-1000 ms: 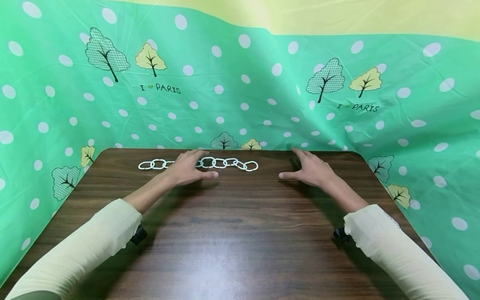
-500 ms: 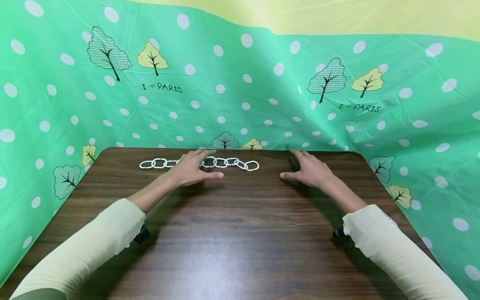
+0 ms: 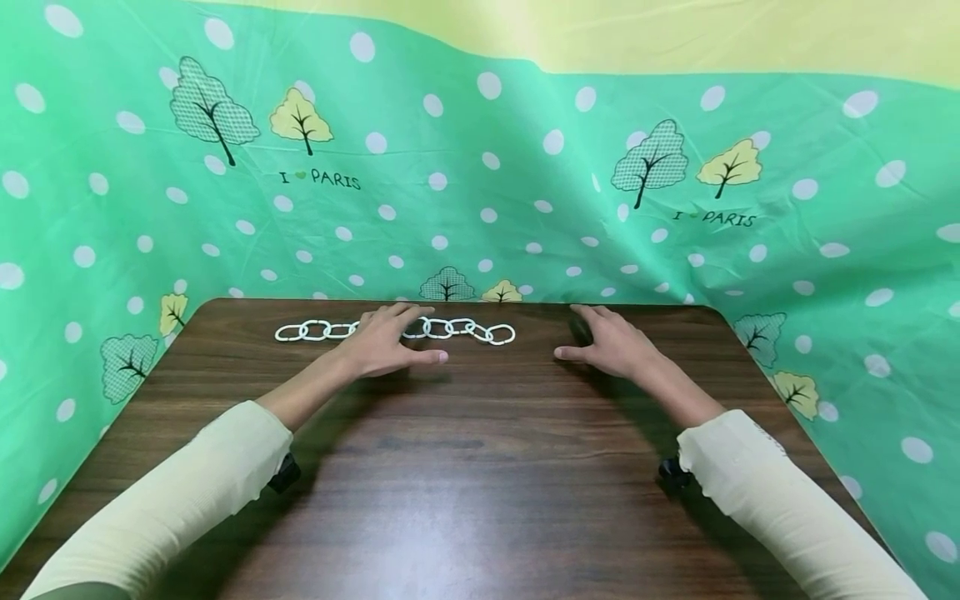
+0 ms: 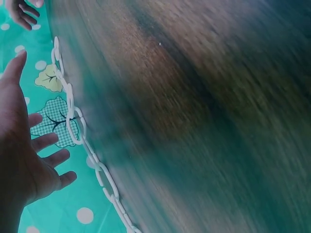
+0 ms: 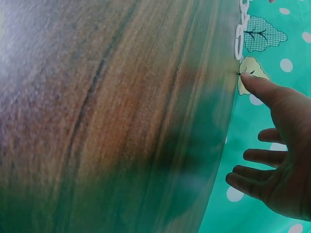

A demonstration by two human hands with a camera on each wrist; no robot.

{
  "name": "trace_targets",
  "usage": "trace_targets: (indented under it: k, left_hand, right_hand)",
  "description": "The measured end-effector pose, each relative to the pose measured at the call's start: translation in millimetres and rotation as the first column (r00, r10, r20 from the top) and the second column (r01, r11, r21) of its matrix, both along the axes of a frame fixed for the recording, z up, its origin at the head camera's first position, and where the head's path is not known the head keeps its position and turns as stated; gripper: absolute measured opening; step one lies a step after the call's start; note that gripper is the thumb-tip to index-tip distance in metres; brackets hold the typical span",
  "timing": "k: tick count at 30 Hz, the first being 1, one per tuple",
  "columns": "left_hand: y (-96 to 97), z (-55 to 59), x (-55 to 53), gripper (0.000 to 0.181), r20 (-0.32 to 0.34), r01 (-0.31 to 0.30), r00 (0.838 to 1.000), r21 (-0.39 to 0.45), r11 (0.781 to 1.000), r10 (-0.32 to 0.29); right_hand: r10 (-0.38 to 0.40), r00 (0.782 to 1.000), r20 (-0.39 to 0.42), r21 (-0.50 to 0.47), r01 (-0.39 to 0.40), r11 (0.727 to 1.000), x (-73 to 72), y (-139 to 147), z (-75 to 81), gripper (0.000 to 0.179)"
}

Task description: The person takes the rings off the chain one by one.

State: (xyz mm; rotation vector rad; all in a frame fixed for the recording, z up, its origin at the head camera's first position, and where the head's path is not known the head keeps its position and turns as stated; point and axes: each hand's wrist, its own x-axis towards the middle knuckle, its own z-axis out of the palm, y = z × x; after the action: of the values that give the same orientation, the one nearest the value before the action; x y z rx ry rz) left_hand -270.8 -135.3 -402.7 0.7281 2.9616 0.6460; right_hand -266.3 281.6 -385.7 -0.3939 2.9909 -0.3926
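Note:
A chain of several white oval links (image 3: 438, 328) lies stretched from left to right near the table's far edge. My left hand (image 3: 381, 343) hovers over the chain's middle and hides some links in the head view. Its fingers are spread and hold nothing; in the left wrist view a gap shows between the hand (image 4: 26, 145) and the chain (image 4: 73, 111). To the right of the chain, my right hand (image 3: 611, 342) is held above the table, thumb apart from the fingers, with nothing in it. The right wrist view shows the chain's end (image 5: 238, 43) beyond the thumb.
The dark brown wooden table (image 3: 465, 467) has rounded far corners. Behind it and along both sides hangs a green cloth (image 3: 480, 183) with white dots and printed trees. A black strap piece (image 3: 285, 473) shows under the left sleeve (image 3: 187, 475).
My left hand has shifted slightly right over the chain. The right hand has drifted a little to the left. The chain lies as before, and the head view has moved slightly.

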Motion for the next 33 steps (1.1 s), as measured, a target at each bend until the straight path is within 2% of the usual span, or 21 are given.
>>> trace_targets:
  k: [10,17,18,21,28,33]
  left_hand:
    - [-0.7,1.0,1.9,0.102,0.007,-0.007,1.0,-0.012,1.0,0.007]
    - [5.0,0.8,1.1,0.102,0.02,0.002,1.0,-0.013,1.0,-0.002]
    - [6.2,1.0,0.5,0.102,0.017,0.004,1.0,-0.016,1.0,-0.004]
    - [9.4,1.3,-1.8,0.102,0.009,0.008,1.0,-0.018,1.0,-0.007]
    - [16.2,4.8,-8.9,0.098,0.007,0.0,1.0,0.006,1.0,0.0]
    - [19.5,9.5,-14.9,0.093,0.026,-0.041,0.999,0.059,0.997,0.04]
  right_hand:
    - [0.02,1.0,0.003,0.028,-0.02,0.999,-0.2,-5.7,1.9,0.098]
    - [0.044,0.999,0.017,0.004,-0.044,0.999,-3.5,-3.4,0.4,0.1]
    - [0.056,0.998,-0.003,0.012,-0.056,0.998,-8.7,0.4,-5.3,0.101]
    - [0.062,0.998,-0.007,0.015,-0.062,0.998,-11.1,0.7,-6.3,0.102]
    - [0.052,0.998,0.017,0.032,-0.053,0.998,-1.8,-11.7,2.8,0.087]
    - [0.064,0.998,0.0,0.053,-0.064,0.997,-2.3,-15.7,2.3,0.08]
